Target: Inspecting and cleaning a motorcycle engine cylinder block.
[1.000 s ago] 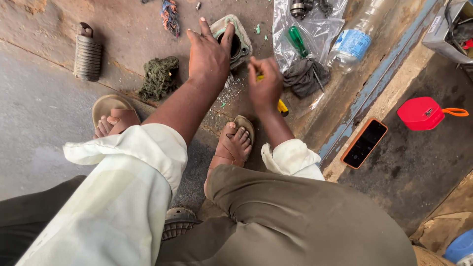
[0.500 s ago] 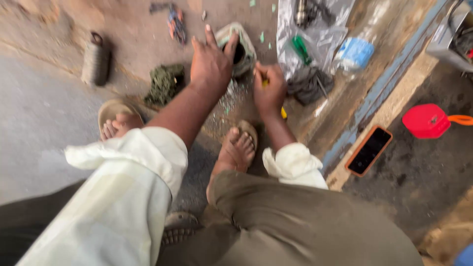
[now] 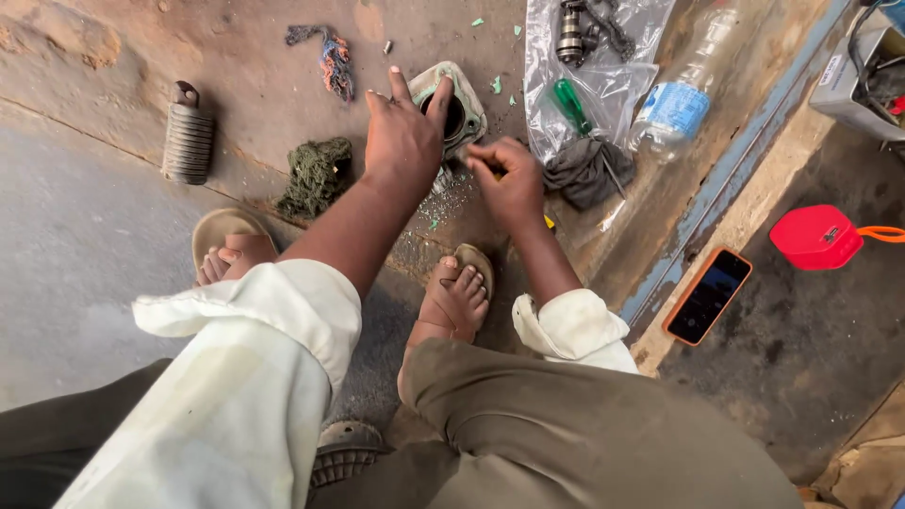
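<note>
- Hands first: the left hand is spread over a round grey metal engine part with a central bore, its grip wide, fingers on the rim, pinning it to the ground rather than closing round it.
- The right hand is curled shut on a small yellow-handled tool, only the handle end showing, working just beside the part's lower edge.
- Risk, as I judge it: the tool could skid off the rim toward the left thumb, since both hands sit close together.
- Green flakes and grit lie scattered around the part; some could fall into the open bore.
- Bare toes in a tan sandal sit near the work, exposed to a slip.
- Surface: rough brown concrete floor, dusty, beside a blue-edged step; a clear plastic sheet, a ribbed grey spring-like cylinder, a green rag and a phone in an orange case lie around.
</note>
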